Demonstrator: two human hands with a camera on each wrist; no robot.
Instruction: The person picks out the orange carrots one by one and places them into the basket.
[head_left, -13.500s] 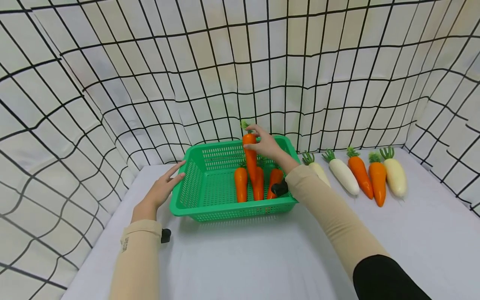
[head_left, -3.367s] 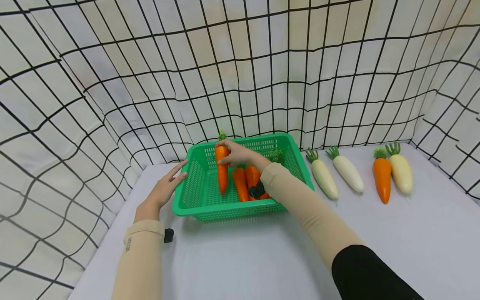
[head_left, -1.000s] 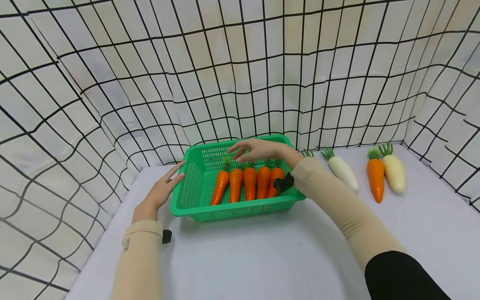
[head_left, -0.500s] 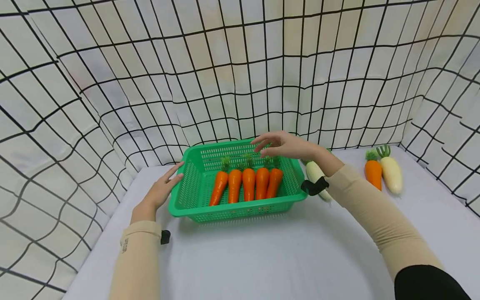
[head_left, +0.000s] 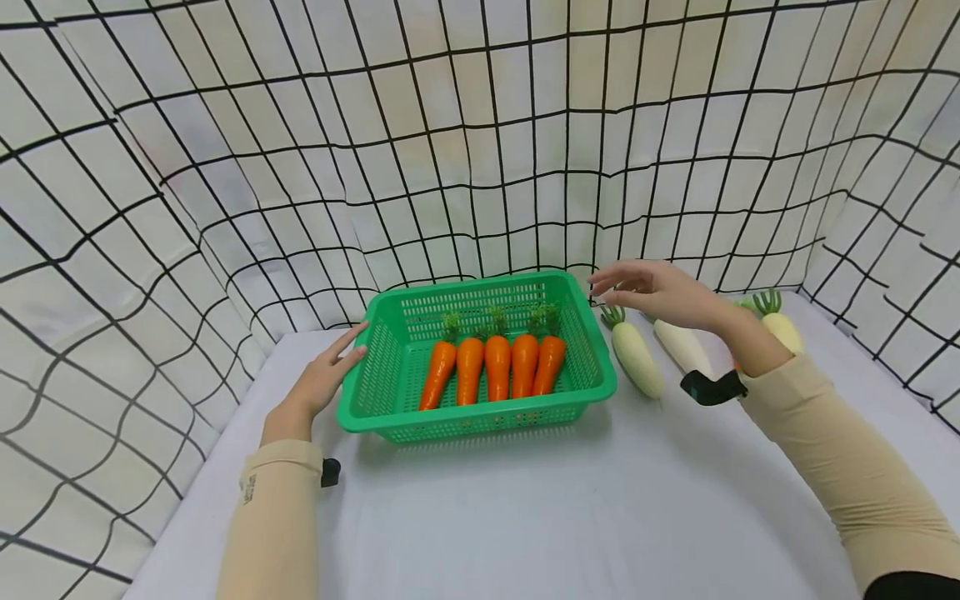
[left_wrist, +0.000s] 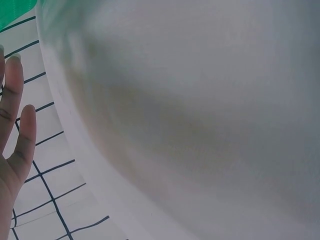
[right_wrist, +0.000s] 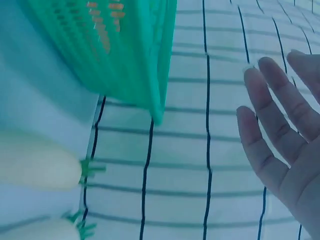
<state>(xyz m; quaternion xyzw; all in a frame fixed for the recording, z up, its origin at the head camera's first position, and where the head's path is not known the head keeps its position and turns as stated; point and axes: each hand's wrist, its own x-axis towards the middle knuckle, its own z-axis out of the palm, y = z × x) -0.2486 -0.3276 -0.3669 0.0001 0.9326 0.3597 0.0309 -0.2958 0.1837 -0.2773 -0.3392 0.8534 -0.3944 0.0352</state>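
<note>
A green plastic basket stands on the white tabletop. Several orange carrots with leafy tops lie side by side in it, tips toward the near wall. My left hand rests its straight fingertips against the basket's left rim. My right hand hovers past the basket's right side, above the white radishes, holding nothing; in the right wrist view its loosely bent fingers are apart from everything. Below it lie a pale radish beside the basket and a second white radish, partly covered by the hand.
Farther right, a cream radish shows behind the right forearm, with a carrot mostly hidden beside it. Black-gridded white cloth rises behind the table and on both sides. The white tabletop stretches in front of the basket.
Over the earlier frames, my right hand set down carrots in the basket, making a row. It then let go and moved right, out over the radishes. My left hand stayed at the rim.
</note>
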